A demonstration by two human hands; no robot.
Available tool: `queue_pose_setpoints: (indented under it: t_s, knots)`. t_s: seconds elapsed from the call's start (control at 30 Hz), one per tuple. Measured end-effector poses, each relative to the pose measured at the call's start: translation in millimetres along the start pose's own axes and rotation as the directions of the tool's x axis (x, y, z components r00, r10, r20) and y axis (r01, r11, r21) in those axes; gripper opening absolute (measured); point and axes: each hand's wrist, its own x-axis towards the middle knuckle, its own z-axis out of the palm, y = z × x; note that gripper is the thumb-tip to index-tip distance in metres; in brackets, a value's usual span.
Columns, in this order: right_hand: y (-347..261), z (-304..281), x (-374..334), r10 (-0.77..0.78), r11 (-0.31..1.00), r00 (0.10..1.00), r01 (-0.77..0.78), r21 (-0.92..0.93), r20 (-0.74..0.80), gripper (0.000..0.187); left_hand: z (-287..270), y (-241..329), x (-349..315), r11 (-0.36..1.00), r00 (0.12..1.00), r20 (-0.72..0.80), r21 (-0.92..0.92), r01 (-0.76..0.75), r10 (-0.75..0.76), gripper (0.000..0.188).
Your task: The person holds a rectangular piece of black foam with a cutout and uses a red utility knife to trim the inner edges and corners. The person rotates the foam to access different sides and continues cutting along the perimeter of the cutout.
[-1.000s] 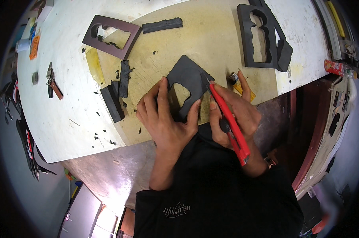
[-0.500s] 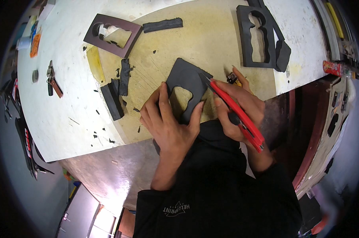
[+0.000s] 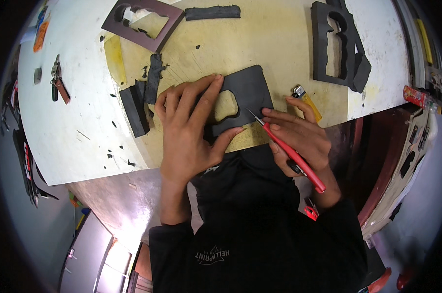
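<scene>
A flat dark grey foam piece [image 3: 254, 88] with a curved cutout lies on the yellowish cutting surface [image 3: 260, 39]. My left hand [image 3: 184, 122] holds it down from the left, fingertips on its far edge and thumb along its near edge. In my right hand [image 3: 304, 139] is a slim red craft knife [image 3: 290, 152]. The knife's pointed blade reaches over the foam beside the cutout; whether it cuts in cannot be told. My right fingertips rest close to the foam's right edge.
A yellow lighter [image 3: 311, 107] lies just beyond my right hand. Maroon [image 3: 172, 27] and black [image 3: 320, 44] foam frames lie farther back, with a dark strip [image 3: 212, 12] between them. Dark foam offcuts [image 3: 134, 108] and keys [image 3: 60, 88] are at left. The table's near edge runs below my hands.
The foam piece has turned clockwise under my left hand. The knife tip has moved from its far right corner to beside the cutout. The view has shifted, and the lighter shows more fully.
</scene>
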Motion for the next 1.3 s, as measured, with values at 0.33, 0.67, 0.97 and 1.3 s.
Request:
queue_pose_setpoints:
  t_s: [0.33, 0.67, 0.97, 1.3]
  knots:
    - [2.6, 1.9, -5.4, 0.007, 0.995, 0.999, -0.003, -0.095, 0.04, 0.025, 1.8, -3.1, 1.2, 1.0, 1.0, 0.005, -0.014, -0.02, 0.02, 0.088]
    - [3.2, 4.2, -1.2, 0.012, 0.995, 1.0, -0.01, -0.099, 0.02, 0.026, 1.0, -3.6, 1.8, 1.0, 1.0, 0.011, -0.02, -0.016, 0.016, 0.09]
    - [3.2, 4.5, -1.7, 0.026, 0.994, 0.999, -0.022, -0.112, 0.03, 0.027, 1.5, -3.4, 1.3, 1.0, 1.0, 0.008, -0.012, -0.014, 0.015, 0.089]
    - [3.9, 1.3, -1.3, 0.03, 0.992, 0.997, -0.021, -0.12, 0.071, 0.027, -0.1, -3.3, 2.0, 1.0, 1.0, 0.019, -0.006, -0.01, 0.01, 0.089]
